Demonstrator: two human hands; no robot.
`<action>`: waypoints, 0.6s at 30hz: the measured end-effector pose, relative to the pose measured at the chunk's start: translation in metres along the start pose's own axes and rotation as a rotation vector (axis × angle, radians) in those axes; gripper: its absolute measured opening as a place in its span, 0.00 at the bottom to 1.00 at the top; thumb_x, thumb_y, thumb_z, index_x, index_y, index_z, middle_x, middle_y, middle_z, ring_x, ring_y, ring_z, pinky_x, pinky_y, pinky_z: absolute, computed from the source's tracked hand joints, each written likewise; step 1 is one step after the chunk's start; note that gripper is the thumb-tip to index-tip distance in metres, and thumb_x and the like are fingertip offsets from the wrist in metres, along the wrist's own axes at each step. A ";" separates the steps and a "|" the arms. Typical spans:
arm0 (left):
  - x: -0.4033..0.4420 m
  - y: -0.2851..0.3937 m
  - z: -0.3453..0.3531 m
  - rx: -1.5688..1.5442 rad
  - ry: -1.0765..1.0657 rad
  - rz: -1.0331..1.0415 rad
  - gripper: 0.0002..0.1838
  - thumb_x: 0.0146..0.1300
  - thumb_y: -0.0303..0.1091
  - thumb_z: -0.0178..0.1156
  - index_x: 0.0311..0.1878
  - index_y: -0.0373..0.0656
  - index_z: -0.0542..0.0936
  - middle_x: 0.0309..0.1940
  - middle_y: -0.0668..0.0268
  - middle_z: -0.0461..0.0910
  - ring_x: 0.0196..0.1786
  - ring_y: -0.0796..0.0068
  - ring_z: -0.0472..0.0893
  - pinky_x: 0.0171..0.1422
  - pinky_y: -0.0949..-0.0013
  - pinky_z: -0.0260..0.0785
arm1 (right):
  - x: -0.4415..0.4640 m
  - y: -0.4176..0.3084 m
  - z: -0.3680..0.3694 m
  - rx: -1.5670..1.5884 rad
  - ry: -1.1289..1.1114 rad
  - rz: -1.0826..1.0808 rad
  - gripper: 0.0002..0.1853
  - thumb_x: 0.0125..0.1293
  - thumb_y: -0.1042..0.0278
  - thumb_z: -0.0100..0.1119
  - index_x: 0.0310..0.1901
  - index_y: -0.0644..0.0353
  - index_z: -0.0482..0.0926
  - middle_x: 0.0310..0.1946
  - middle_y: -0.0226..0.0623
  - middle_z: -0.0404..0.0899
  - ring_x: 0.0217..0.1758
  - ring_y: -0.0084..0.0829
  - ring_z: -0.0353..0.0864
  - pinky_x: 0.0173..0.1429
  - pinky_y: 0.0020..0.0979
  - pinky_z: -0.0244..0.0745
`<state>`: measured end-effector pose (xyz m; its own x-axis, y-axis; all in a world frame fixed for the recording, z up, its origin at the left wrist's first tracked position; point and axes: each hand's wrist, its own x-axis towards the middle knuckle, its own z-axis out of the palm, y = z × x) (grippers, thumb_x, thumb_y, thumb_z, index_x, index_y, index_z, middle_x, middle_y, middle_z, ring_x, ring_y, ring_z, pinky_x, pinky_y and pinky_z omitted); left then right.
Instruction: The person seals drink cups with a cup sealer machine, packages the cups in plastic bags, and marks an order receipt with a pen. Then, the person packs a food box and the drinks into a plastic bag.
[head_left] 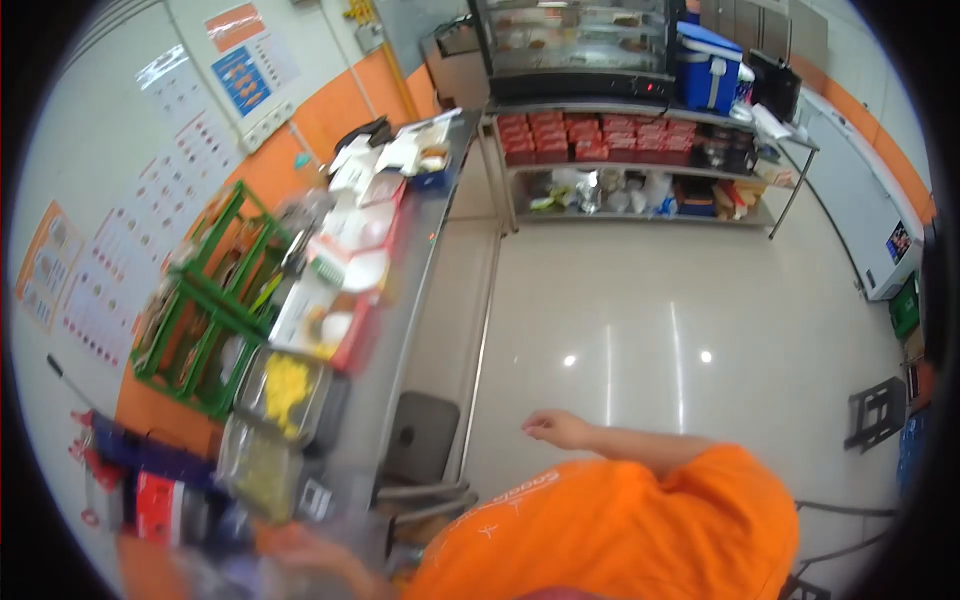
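My right hand (560,429) is over the floor in front of my orange shirt, its fingers loosely bent and nothing visible in them. At the lower left, motion smears my left hand (312,552), so its fingers do not show clearly. It is close to the near end of the counter, by a clear container (258,468) of pale green contents. Beyond that stands another clear container (286,392) with yellow pieces. A blurred, translucent plastic-like thing (225,578) lies beside my left hand; whether I touch it I cannot tell.
Green crates (190,345) stand along the wall beside the steel counter (425,255), with open white and red boxes (345,325) on it. A stool (422,438) is tucked beneath. Ahead is a shelf rack (640,170) with red boxes; a white chest freezer (865,215) is at right.
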<state>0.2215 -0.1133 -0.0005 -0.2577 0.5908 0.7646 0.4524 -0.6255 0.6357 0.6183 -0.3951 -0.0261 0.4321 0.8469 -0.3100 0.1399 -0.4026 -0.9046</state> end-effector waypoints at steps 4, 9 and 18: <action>-0.014 0.159 0.197 -0.048 -0.391 0.395 0.15 0.57 0.29 0.56 0.46 0.34 0.71 0.43 0.54 0.72 0.44 0.60 0.73 0.50 0.62 0.66 | 0.066 -0.021 -0.128 0.055 0.145 -0.129 0.14 0.64 0.61 0.53 0.46 0.61 0.76 0.38 0.38 0.79 0.43 0.30 0.77 0.50 0.30 0.71; -0.038 0.214 0.405 -0.383 -0.728 0.290 0.04 0.54 0.24 0.56 0.33 0.36 0.75 0.30 0.59 0.75 0.33 0.63 0.74 0.43 0.65 0.67 | 0.167 -0.066 -0.303 -0.031 0.375 -0.392 0.12 0.64 0.63 0.53 0.44 0.62 0.76 0.38 0.38 0.79 0.43 0.28 0.77 0.50 0.28 0.70; -0.064 0.392 0.754 -0.816 -1.132 0.314 0.04 0.56 0.26 0.57 0.34 0.37 0.76 0.32 0.61 0.76 0.35 0.69 0.76 0.42 0.71 0.68 | 0.366 -0.142 -0.570 -0.044 0.620 -0.413 0.10 0.63 0.67 0.54 0.42 0.62 0.77 0.36 0.33 0.78 0.39 0.22 0.76 0.45 0.25 0.71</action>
<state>1.0595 -0.0118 0.1196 0.7427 0.2139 0.6345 -0.3467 -0.6879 0.6376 1.2647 -0.2261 0.1561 0.7583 0.5858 0.2860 0.4293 -0.1186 -0.8953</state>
